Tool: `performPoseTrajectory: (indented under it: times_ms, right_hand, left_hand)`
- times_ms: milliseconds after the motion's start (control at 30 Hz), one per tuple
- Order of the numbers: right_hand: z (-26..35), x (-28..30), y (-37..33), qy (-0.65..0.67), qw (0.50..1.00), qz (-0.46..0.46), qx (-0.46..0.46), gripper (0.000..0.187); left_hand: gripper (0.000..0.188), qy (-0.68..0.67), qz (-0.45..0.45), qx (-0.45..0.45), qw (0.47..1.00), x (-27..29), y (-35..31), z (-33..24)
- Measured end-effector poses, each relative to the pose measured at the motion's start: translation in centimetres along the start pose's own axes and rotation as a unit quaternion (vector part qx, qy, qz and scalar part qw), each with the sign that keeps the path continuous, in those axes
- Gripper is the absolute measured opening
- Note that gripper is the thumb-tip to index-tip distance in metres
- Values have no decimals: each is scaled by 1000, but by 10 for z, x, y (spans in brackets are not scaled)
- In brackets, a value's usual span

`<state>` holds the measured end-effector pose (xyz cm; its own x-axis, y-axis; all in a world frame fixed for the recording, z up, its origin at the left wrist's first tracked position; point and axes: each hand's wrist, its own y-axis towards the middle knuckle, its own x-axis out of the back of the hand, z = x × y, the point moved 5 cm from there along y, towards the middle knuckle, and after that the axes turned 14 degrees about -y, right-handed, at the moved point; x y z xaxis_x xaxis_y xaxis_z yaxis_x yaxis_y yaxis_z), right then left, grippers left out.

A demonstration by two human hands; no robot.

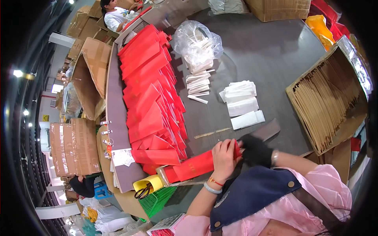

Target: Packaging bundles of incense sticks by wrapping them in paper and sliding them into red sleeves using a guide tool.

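Tabletop, wide and dark grey [271,51], spreads beyond the grip and to both sides of it. To the right of the grip is an open brown cardboard box packed with upright tan pieces [327,102]; to the left and beyond is a long, leaning heap of glossy red paper envelopes [151,94]. At the near side of the table, one long flat red paper envelope [193,166] reaches leftward out of the grip. The left hand [223,157], bare, has its fingers curled down over the envelope's right end, closed on it. The right hand [256,150], in a black fingerless glove, is at that same end but blurred, so whether it pinches the paper cannot be told. Held at one end only, the envelope could swing or skew, and a hard press from the fingers might crease it. Its far end, just beside the heap, might snag there and set loose envelopes sliding, or nudge the small yellow holder [147,185] left of and nearer than the grip. The envelope's long axis runs crosswise before the body, on a slant: the gripped end points right and away from the wearer, the free end left and slightly nearer. Just beyond the grip lies a thin tan stick [212,133].
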<state>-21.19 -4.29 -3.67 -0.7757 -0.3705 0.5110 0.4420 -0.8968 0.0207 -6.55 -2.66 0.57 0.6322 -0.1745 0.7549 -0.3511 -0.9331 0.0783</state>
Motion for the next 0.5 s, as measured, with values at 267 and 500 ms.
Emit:
performPoseTrajectory:
  times_ms: [267,500]
  right_hand:
    - [12,39,-1,-402,909,30,108,73]
    - [20,115,-7,-336,934,-123,-9,59]
  left_hand:
    - [31,93,219,-35,971,18,17,-21]
    - [32,189,-31,-71,979,155,47,30]
